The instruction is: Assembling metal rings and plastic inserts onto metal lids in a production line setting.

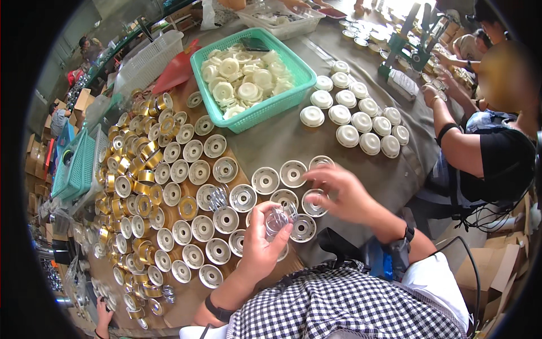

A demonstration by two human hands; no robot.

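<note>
My left hand (pixel 261 244) is closed round a few shiny wire coil springs (pixel 277 221), held over the near middle of the table. To its right, my right hand (pixel 345 195) hovers above the white round cups (pixel 265 181), fingers apart and holding nothing. These cups stand open side up in loose rows. A bunch of similar coil springs (pixel 218 199) rests on the cups left of my left hand. One coil also sits inside a cup (pixel 243 198), and another in the cup (pixel 303 227) near my right hand.
Gold-rimmed round parts (pixel 148 152) are heaped at the left. A green basket (pixel 307 79) of white plastic pieces stands at the back, beside a red scoop (pixel 176 69). White domed caps (pixel 347 135) lie right of it. A co-worker's arm (pixel 456 141) reaches near a green hand press (pixel 407 53).
</note>
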